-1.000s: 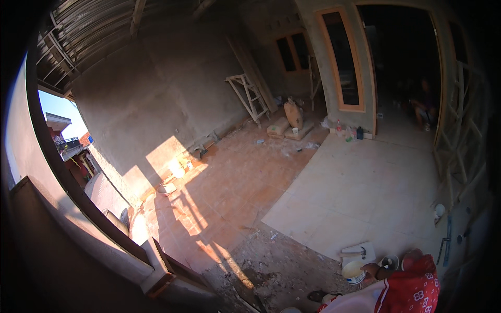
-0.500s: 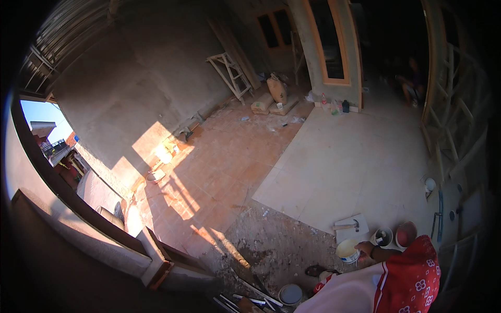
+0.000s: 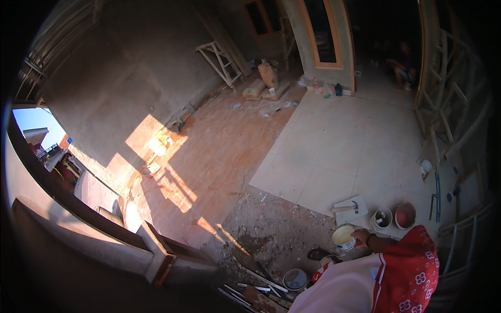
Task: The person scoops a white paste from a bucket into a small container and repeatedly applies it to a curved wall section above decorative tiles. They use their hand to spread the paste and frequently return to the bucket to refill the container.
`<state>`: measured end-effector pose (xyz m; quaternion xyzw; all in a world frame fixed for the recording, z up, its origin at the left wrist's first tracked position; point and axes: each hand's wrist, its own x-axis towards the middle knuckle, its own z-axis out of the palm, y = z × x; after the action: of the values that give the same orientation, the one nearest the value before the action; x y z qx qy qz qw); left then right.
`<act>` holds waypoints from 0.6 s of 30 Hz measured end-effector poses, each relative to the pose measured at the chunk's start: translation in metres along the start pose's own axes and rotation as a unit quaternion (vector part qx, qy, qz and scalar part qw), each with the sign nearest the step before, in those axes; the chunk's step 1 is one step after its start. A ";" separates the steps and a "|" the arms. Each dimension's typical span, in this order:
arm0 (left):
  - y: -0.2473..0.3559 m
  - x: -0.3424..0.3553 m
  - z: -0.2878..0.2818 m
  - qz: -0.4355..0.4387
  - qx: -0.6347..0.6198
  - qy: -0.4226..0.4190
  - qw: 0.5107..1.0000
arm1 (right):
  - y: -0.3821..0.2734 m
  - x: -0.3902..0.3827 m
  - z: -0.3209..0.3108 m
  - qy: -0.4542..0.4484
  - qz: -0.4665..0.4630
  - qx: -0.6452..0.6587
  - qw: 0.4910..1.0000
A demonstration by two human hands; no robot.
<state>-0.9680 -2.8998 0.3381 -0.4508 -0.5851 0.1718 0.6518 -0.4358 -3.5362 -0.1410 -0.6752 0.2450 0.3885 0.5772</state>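
My right hand (image 3: 360,238) reaches out from a red patterned sleeve and is closed on the rim of a small white paint bucket (image 3: 343,245). Pale material shows inside the bucket, which is at the edge of the rough ground. A hammer (image 3: 346,207) lies on a white tile (image 3: 360,213) just beyond it. Beside the tile stand a pale bucket (image 3: 381,227) with something dark inside and a reddish bucket (image 3: 405,216). My left hand is out of view.
A grey bucket (image 3: 295,280) stands by my foot, near scattered strips (image 3: 261,288). Pale tiles (image 3: 334,151) meet reddish flooring (image 3: 224,151). Sacks (image 3: 268,75) and a wooden trestle (image 3: 219,62) are at the back. Another person (image 3: 404,68) sits in the dark doorway.
The whole view has shifted slightly, with the room sliding left and up. My right hand stays on the white paint bucket's rim, both appearing a little higher in the picture.
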 end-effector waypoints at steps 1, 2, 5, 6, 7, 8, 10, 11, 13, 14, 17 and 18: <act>0.003 -0.002 0.003 -0.008 -0.019 0.024 0.999 | 0.000 0.001 0.005 0.006 0.005 -0.010 1.000; 0.007 -0.004 0.006 -0.016 -0.041 0.050 0.998 | 0.001 0.003 0.010 0.012 0.009 -0.020 1.000; 0.023 -0.005 0.003 -0.041 -0.116 0.115 0.986 | 0.007 0.020 0.020 -0.006 0.003 -0.008 1.000; 0.030 -0.007 0.002 -0.046 -0.135 0.131 0.981 | 0.011 0.024 0.020 -0.017 0.000 0.002 1.000; 0.034 -0.010 0.000 -0.050 -0.156 0.144 0.976 | 0.009 0.021 0.023 -0.019 0.007 -0.005 1.000; 0.037 -0.013 -0.001 -0.052 -0.173 0.155 0.971 | 0.004 0.020 0.029 -0.020 0.013 -0.012 1.000; 0.044 -0.017 -0.006 -0.057 -0.207 0.175 0.961 | -0.006 0.013 0.039 -0.024 0.017 -0.015 0.999; 0.047 -0.018 -0.008 -0.060 -0.223 0.184 0.955 | -0.008 0.011 0.041 -0.027 0.016 -0.013 0.999; 0.053 -0.015 -0.016 -0.061 -0.250 0.201 0.945 | 0.003 0.019 0.037 -0.037 -0.001 -0.003 0.999; 0.057 -0.013 -0.020 -0.060 -0.264 0.209 0.940 | 0.009 0.021 0.030 -0.035 0.002 -0.002 0.999; 0.062 -0.012 -0.030 -0.064 -0.285 0.227 0.929 | 0.014 0.017 0.023 -0.031 0.015 -0.001 0.999; 0.063 -0.011 -0.032 -0.067 -0.290 0.233 0.926 | 0.016 0.010 0.019 -0.024 0.025 0.000 0.999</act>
<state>-0.9228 -2.8872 0.2848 -0.6070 -0.4702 -0.1591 0.6206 -0.4472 -3.5195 -0.1596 -0.6592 0.2478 0.4190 0.5731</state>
